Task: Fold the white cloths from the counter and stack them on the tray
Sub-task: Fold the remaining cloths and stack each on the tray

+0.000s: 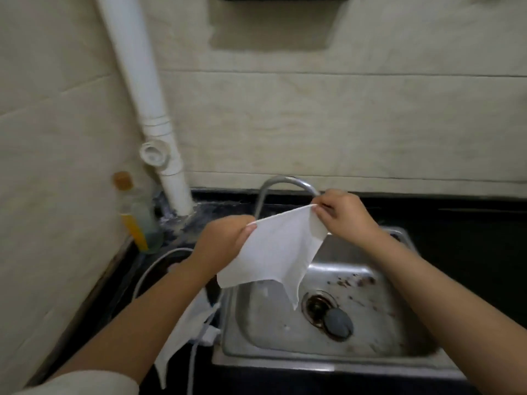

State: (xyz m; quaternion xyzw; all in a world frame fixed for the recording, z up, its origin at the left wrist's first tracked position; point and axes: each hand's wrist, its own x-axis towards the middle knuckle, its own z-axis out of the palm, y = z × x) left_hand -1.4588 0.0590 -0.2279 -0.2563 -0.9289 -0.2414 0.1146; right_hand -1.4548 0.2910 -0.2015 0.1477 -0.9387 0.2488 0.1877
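Note:
A white cloth (273,252) hangs in the air over the left part of the steel sink (328,354). My left hand (225,240) pinches its left top corner. My right hand (342,212) pinches the right top corner, just under the tap spout. The cloth's lower corner droops toward the drain. Another white cloth (182,334) lies on the dark counter (470,238) left of the sink, partly hidden under my left forearm. No tray is in view.
A curved metal tap (282,183) rises behind the sink. A grey plug (338,323) lies beside the drain. A bottle with an orange cap (137,220) stands in the left corner by a white pipe (148,118). A white cable (196,352) runs across the counter.

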